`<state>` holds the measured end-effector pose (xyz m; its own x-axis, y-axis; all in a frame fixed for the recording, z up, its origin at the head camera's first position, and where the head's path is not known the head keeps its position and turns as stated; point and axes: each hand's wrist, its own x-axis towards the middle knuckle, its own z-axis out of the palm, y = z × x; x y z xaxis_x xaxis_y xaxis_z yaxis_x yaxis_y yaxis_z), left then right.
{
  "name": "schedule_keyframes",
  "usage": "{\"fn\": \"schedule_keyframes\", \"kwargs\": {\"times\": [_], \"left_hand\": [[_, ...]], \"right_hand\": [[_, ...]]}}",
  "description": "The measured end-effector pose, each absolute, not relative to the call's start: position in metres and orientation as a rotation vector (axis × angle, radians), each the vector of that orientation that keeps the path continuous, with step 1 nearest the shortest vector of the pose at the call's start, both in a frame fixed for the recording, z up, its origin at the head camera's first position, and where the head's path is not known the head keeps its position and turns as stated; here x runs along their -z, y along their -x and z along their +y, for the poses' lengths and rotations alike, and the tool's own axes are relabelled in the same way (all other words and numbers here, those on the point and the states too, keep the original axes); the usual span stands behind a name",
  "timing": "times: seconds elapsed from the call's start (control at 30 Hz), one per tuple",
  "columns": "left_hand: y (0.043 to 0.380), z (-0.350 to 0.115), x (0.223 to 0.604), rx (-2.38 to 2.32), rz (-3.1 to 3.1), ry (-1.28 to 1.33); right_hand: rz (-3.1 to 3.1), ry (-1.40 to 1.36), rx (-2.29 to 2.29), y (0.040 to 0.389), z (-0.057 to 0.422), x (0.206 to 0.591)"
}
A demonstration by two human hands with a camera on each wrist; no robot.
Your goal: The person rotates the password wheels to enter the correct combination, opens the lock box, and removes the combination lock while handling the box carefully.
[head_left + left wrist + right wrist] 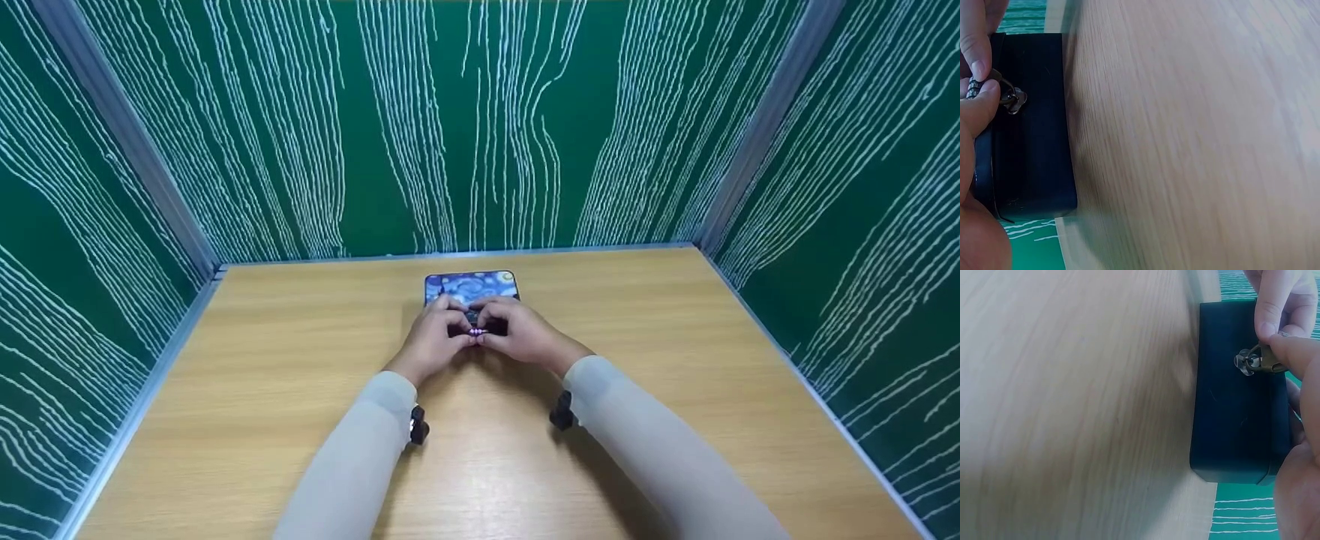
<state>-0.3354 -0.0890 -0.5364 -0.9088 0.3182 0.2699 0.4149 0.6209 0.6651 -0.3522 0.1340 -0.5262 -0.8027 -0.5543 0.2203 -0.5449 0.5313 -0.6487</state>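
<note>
A dark metal box (1036,152) stands on the table, its lid (471,286) printed with a swirling blue night-sky picture. A small brass-coloured combination padlock (1271,360) hangs by its shackle through the metal hasp (1018,101) on the box's front. My left hand (433,337) pinches the padlock from the left, thumb tip at its number dials. From the right, my right hand (529,336) pinches the same padlock, the two thumbs almost meeting. The other fingers of both hands lie over the front part of the lid. Fingers cover much of the lock's body.
The light wooden table (300,322) reaches back to a green wall (382,187) with white wavy lines. Similar green panels stand left and right, joined by grey posts (731,187). Dark wrist cameras (562,411) sit under the sleeves.
</note>
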Motion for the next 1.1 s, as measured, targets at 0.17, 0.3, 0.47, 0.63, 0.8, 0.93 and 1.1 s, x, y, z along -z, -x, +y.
{"fn": "schedule_keyframes", "kwargs": {"times": [0.17,0.3,0.47,0.63,0.8,0.93,1.1], "left_hand": [[0.3341,-0.0887,0.5349,1.187,-2.721,0.604],[0.3336,-0.0890,0.5344,1.191,-2.703,0.619],[0.3334,-0.0894,0.5348,1.194,-2.699,0.623],[0.3334,-0.0897,0.5352,1.191,-2.719,0.614],[0.3337,-0.0893,0.5355,1.181,-2.713,0.622],[0.3334,-0.0889,0.5350,1.188,-2.716,0.615],[0.3338,-0.0885,0.5347,1.201,-2.729,0.599]], "right_hand": [[2.742,0.965,1.136,0.3522,0.1348,0.5256],[2.756,1.049,1.124,0.3527,0.1351,0.5260],[2.758,1.097,1.129,0.3539,0.1352,0.5277],[2.748,1.037,1.136,0.3540,0.1346,0.5282],[2.740,1.011,1.145,0.3531,0.1346,0.5275],[2.741,1.029,1.141,0.3528,0.1350,0.5272],[2.744,1.024,1.134,0.3527,0.1352,0.5281]]}}
